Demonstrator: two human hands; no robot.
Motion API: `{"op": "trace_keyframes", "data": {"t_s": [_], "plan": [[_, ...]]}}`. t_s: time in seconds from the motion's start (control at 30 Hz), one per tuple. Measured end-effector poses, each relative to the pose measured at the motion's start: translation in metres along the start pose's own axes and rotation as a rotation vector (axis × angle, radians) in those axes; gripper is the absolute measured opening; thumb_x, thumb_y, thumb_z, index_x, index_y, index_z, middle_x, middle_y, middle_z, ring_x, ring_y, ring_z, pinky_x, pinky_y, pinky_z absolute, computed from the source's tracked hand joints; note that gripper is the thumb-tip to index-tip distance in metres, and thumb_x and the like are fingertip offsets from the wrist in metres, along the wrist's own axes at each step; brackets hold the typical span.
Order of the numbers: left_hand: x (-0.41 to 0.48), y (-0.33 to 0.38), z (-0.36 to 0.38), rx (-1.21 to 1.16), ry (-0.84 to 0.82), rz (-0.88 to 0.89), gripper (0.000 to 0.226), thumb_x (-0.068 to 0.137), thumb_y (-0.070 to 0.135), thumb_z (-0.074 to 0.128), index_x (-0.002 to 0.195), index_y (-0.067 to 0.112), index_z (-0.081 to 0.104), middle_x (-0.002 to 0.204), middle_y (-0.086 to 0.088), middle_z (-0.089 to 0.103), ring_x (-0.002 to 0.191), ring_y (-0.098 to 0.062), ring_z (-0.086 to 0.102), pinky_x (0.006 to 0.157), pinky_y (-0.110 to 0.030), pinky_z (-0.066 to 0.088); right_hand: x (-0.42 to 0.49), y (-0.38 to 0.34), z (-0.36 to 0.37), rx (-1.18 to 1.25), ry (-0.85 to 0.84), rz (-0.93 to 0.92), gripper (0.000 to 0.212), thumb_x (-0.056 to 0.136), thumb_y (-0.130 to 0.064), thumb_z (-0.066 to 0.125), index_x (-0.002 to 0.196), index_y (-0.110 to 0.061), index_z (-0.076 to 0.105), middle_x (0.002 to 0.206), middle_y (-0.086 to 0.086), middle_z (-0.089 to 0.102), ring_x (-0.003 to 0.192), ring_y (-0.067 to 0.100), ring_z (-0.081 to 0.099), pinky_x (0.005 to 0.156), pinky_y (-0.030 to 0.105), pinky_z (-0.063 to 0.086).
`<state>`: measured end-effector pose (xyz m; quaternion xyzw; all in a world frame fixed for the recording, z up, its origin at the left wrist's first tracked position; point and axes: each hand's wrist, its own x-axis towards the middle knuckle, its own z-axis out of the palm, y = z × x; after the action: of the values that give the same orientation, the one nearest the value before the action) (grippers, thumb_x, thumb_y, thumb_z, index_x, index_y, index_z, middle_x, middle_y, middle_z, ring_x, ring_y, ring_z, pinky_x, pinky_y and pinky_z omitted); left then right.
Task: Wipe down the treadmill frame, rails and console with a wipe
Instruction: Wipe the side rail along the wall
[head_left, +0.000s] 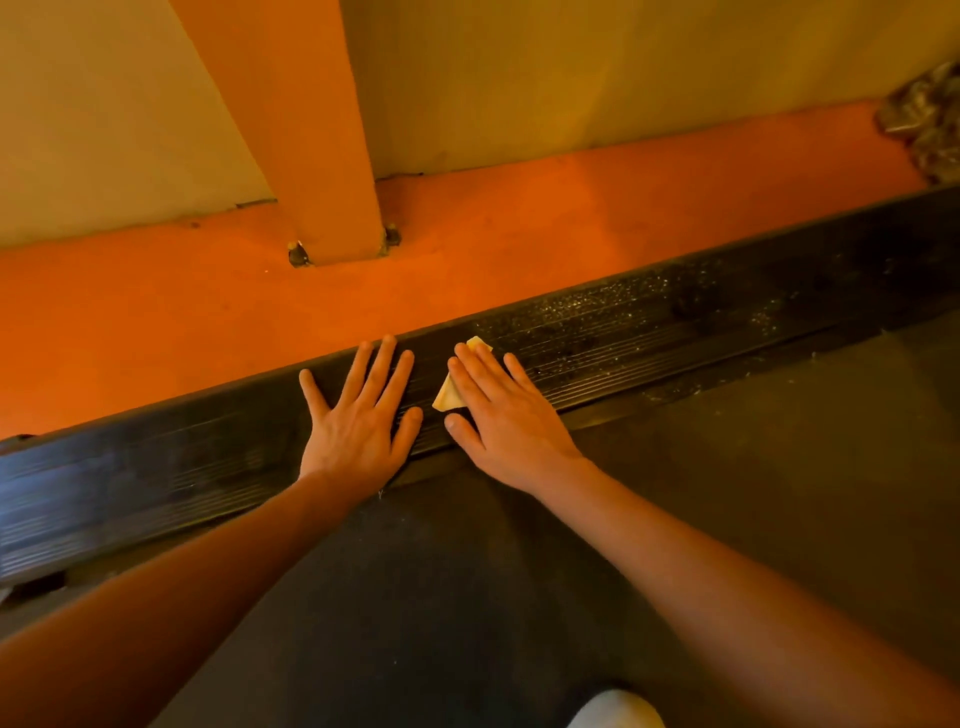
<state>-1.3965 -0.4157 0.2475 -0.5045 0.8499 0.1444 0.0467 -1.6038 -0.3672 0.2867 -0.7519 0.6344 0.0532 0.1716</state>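
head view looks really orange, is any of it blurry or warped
Head view: warm orange cast throughout; rail blurs at its left end and bows slightly from the wide lens; left hand and right hand are sharp; dust glints beside the wipe.

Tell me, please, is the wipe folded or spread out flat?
Folded, it seems: only small corners of the wipe show beneath the flat right hand.

Two flat hands on the black ribbed rail (649, 332): left hand (358, 421) bare, right hand (498, 415) over a folded wipe (451, 397).
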Motion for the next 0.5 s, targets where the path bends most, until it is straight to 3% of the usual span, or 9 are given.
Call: {"op": "trace_keyframes", "data": {"t_s": [0.23, 0.5], "plan": [[0.000, 0.001, 0.003, -0.021, 0.040, 0.003, 0.065, 0.103, 0.059, 0.011, 0.161, 0.033, 0.001, 0.170, 0.004, -0.009, 0.155, -0.019, -0.014, 0.114, -0.077, -0.002, 0.016, 0.001, -0.005, -0.012, 0.024, 0.026, 0.068, 0.109, -0.053, 0.020, 0.164, -0.016, 0.006, 0.172, 0.003, -0.004, 0.158, 0.017, -0.011, 0.126, 0.038, -0.011], [0.004, 0.009, 0.004, -0.030, 0.064, -0.016, 0.063, 0.103, 0.051, 0.013, 0.162, 0.028, 0.013, 0.170, -0.003, 0.003, 0.157, -0.026, -0.003, 0.113, -0.077, 0.002, -0.011, -0.013, 0.010, 0.044, 0.046, 0.082, 0.064, 0.110, -0.048, 0.021, 0.164, -0.016, 0.009, 0.172, 0.003, 0.000, 0.158, 0.017, -0.009, 0.128, 0.040, -0.004]]}}
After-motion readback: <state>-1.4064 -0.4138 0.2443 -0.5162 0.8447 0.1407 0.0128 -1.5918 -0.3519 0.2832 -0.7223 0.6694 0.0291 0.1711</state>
